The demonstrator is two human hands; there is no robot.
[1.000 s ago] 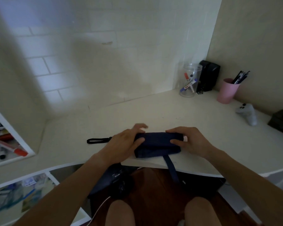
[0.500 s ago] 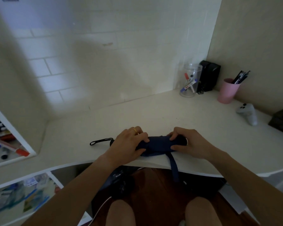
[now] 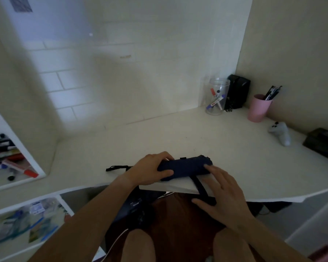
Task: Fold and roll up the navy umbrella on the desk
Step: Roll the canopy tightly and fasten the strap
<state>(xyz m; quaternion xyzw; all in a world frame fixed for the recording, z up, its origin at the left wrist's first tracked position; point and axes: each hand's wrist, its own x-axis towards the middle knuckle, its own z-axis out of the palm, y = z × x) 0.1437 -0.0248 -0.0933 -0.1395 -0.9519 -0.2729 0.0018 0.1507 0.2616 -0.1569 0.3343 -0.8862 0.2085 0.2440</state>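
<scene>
A home study corner: a white tabletop (image 3: 159, 137) set against pale brick-pattern walls, holding a pink pen cup (image 3: 258, 108), a clear jar of markers (image 3: 216, 100), a game controller (image 3: 279, 132), and side shelves (image 3: 9, 159) of stationery.

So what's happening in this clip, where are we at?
A person seated at a white desk is rolling up a navy umbrella. The left hand grips the bundle's left end near the desk's front edge, and the canopy already looks wound into a compact roll. The right hand is open, its fingers touching the roll's right end while the closure strap hangs loose over the edge, not yet wrapped around. The wrist loop lies on the desk to the left.
</scene>
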